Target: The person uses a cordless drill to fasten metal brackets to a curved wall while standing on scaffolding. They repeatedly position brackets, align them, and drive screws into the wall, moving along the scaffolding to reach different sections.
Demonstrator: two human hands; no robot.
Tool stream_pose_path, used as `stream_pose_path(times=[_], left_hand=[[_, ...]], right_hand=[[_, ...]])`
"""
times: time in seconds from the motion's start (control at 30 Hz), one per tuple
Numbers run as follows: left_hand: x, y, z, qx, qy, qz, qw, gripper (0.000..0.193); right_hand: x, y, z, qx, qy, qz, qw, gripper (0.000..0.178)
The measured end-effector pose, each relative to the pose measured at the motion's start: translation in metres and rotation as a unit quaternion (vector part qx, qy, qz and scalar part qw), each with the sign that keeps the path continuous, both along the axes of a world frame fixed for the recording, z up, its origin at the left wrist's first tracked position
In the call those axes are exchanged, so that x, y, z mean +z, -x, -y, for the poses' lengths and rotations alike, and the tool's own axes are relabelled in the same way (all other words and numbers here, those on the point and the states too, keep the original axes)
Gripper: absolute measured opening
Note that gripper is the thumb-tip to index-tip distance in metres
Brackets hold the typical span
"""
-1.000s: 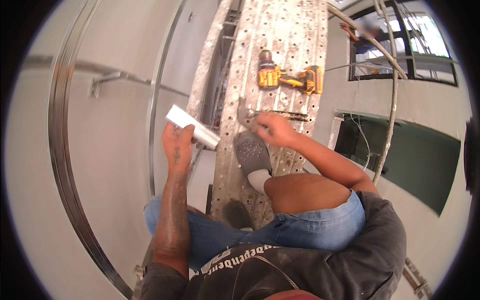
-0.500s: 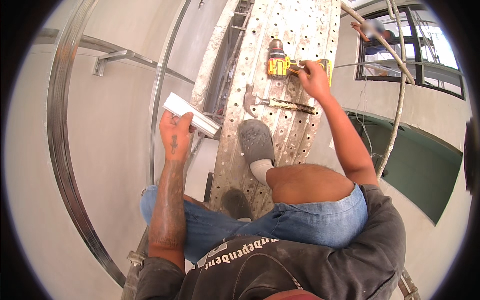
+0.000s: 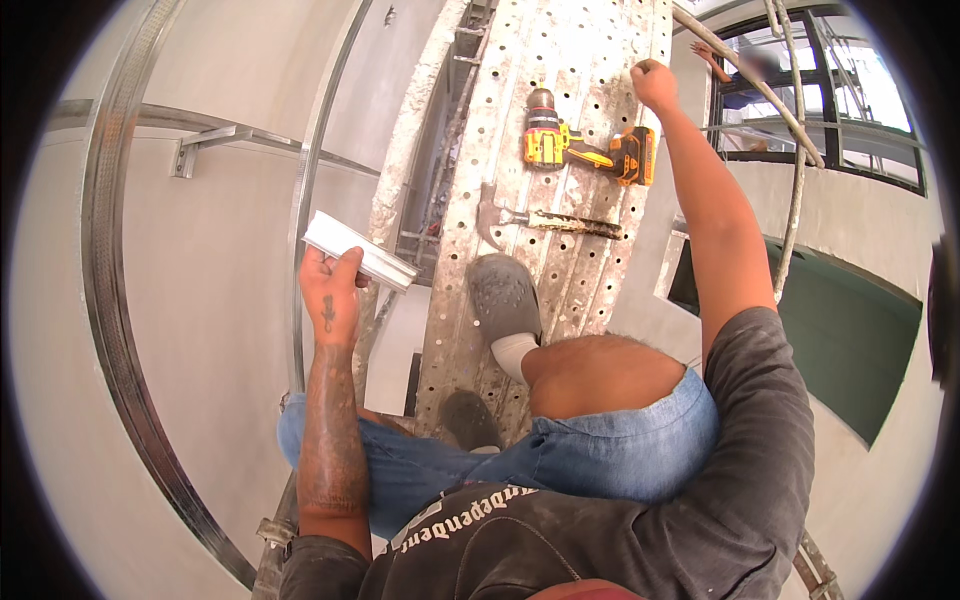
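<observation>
My left hand (image 3: pixel 331 298) grips a short, pale metal channel piece (image 3: pixel 352 247), thumb on its near side, held up left of the scaffold plank (image 3: pixel 465 330). Stretched far ahead, my right hand (image 3: pixel 656 84) is over the plank's right edge, its fingers curled closed; whatever they hold, if anything, is hidden. Just below and left of that hand, a yellow and black cordless drill (image 3: pixel 545 143) lies on its side, with its battery toward the right. Nearer to me rests a claw hammer (image 3: pixel 560 222) with a worn, paint-spattered handle, touched by neither hand.
My shoe (image 3: pixel 503 297) stands on the perforated plank, close to the hammer. Metal studs (image 3: pixel 105 200) and a bracket (image 3: pixel 185 155) line the left wall. Scaffold poles (image 3: pixel 797 200) rise at right, before a dark-framed window (image 3: pixel 830 90) with another person (image 3: pixel 745 90), and a wall opening (image 3: pixel 840 340).
My right hand has left the drill's handle area and moved farther ahead to the plank's right edge. My left hand, with the channel piece, has shifted slightly left and nearer.
</observation>
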State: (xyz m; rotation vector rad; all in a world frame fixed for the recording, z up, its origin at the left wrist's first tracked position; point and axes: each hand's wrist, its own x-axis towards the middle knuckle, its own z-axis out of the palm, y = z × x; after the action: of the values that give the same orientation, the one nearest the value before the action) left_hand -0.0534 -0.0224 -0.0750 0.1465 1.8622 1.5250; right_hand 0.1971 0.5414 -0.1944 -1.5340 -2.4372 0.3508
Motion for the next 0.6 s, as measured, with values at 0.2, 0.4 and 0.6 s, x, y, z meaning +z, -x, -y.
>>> stream_pose_path(times=[0.2, 0.4, 0.6], left_hand=[[-0.001, 0.002, -0.005, 0.003, 0.027, 0.0, 1.0, 0.02], [-0.005, 0.001, -0.02, 0.004, 0.042, 0.015, 0.999, 0.02], [-0.005, 0.001, -0.025, 0.002, 0.064, 0.006, 0.998, 0.018]], right_hand=[[-0.01, 0.011, -0.033, 0.005, -0.001, 0.038, 0.999, 0.032], [-0.031, 0.018, -0.056, 0.034, -0.013, 0.089, 0.995, 0.042], [-0.028, 0.052, -0.029, 0.049, -0.015, 0.269, 0.962, 0.056]])
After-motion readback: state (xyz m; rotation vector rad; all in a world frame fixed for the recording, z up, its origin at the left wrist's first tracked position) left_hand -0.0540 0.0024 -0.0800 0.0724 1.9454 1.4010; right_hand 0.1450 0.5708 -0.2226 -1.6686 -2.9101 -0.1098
